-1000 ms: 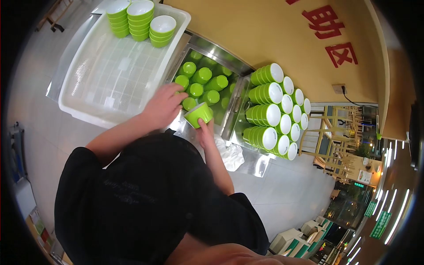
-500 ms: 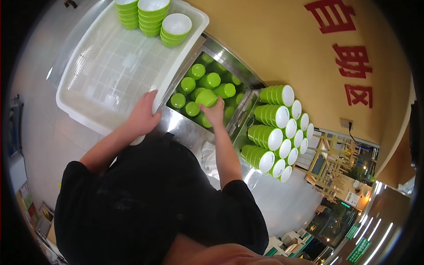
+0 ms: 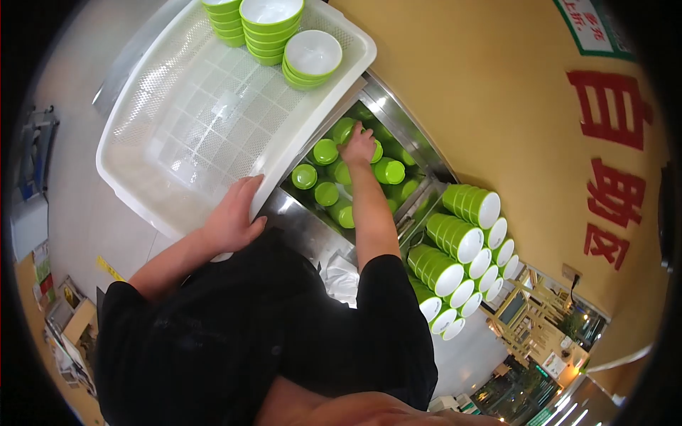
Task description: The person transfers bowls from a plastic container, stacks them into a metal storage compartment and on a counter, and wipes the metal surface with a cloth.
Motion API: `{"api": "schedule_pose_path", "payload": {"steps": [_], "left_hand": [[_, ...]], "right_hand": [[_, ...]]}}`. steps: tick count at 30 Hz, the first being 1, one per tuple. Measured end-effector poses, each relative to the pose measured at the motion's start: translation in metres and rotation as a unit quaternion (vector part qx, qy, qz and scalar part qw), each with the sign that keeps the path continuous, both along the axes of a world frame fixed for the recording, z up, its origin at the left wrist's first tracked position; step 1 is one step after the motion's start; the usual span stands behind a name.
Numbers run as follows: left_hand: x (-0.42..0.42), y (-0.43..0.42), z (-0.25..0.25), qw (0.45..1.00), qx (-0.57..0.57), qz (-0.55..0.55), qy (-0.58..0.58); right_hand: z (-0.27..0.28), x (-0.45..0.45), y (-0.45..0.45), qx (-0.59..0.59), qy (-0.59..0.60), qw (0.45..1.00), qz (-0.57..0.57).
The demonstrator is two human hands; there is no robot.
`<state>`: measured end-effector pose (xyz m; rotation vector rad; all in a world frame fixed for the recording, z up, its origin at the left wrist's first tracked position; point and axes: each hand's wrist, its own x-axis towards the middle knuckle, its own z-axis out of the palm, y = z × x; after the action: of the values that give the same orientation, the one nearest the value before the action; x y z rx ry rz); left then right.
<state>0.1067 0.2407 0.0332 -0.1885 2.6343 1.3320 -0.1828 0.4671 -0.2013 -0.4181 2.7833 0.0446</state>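
My left hand (image 3: 236, 215) rests on the near right rim of the white plastic basket (image 3: 135, 202), fingers apart and holding nothing. Stacked green bowls with white insides (image 3: 312, 55) stand at the basket's far end. My right hand (image 3: 359, 145) reaches into the metal bin (image 3: 312, 231), at its far part, over green cups or bowls lying bottom up (image 3: 325, 151). Its fingers touch or lie beside one green piece (image 3: 344, 130); whether they grip it cannot be made out. Several more green pieces lie around it in the bin.
Rows of stacked green cups with white insides (image 3: 469, 245) lie on their sides right of the bin. A crumpled white cloth or bag (image 3: 341, 278) lies at the near edge. The tan wall (image 3: 497, 106) with red characters rises beyond.
A green bowl was in my right hand earlier; that hand has moved farther into the bin. My left hand went from the bin to the basket's rim. The view has shifted.
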Motion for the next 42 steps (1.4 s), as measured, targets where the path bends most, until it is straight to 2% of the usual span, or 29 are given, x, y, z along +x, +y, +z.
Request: {"api": "schedule_pose_path", "payload": {"steps": [5, 15, 17, 18, 20, 21, 22, 24, 26, 28, 31, 33, 36, 40, 42], "left_hand": [[-0.004, -0.001, 0.002, 1.0, 0.008, 0.003, -0.017], [-0.005, 0.0, -0.001, 1.0, 0.006, -0.005, 0.008], [-0.005, 0.0, -0.001, 1.0, 0.006, -0.003, 0.005], [-0.004, 0.0, 0.0, 1.0, 0.007, -0.002, 0.002], [-0.004, 0.0, 0.0, 1.0, 0.014, -0.003, 0.0], [-0.004, 0.0, 0.0, 1.0, 0.019, 0.0, -0.002], [-0.003, 0.0, 0.0, 1.0, 0.019, -0.001, 0.001], [-0.001, 0.0, -0.002, 1.0, 0.015, 0.002, 0.009], [0.0, 0.0, -0.001, 1.0, 0.005, -0.003, 0.016], [0.002, 0.0, -0.001, 1.0, -0.006, -0.01, 0.028], [0.006, -0.001, -0.003, 0.999, -0.01, -0.015, 0.04], [0.009, -0.001, -0.003, 0.999, -0.018, -0.013, 0.035], [0.015, -0.003, -0.005, 0.998, -0.032, -0.021, 0.045], [0.021, -0.007, -0.002, 0.998, -0.044, -0.031, 0.037], [0.016, -0.016, -0.009, 0.993, -0.093, -0.064, 0.03]], "right_hand": [[-0.025, -0.021, -0.002, 0.075, 0.019, 0.996, 0.05], [-0.041, -0.025, -0.005, 0.054, -0.013, 0.998, 0.015], [-0.068, -0.02, 0.006, -0.023, 0.065, 0.998, -0.001], [-0.064, -0.014, 0.008, -0.021, 0.066, 0.998, -0.003], [-0.05, 0.009, 0.017, -0.128, 0.078, 0.989, 0.0], [-0.048, 0.022, 0.021, -0.217, 0.091, 0.972, -0.005], [-0.044, 0.037, 0.026, -0.217, 0.095, 0.972, -0.006], [-0.032, 0.074, 0.037, -0.351, 0.109, 0.93, 0.003], [-0.02, 0.113, 0.046, -0.402, 0.1, 0.91, -0.004], [-0.002, 0.156, 0.052, -0.425, 0.059, 0.9, -0.081], [0.004, 0.206, 0.065, -0.413, 0.05, 0.906, -0.075], [0.013, 0.232, 0.066, -0.466, -0.052, 0.873, -0.135], [0.011, 0.247, 0.077, -0.454, -0.019, 0.887, -0.087], [0.026, 0.252, 0.087, -0.429, 0.016, 0.898, -0.099], [0.035, 0.253, 0.092, -0.442, 0.026, 0.89, -0.104]]}}
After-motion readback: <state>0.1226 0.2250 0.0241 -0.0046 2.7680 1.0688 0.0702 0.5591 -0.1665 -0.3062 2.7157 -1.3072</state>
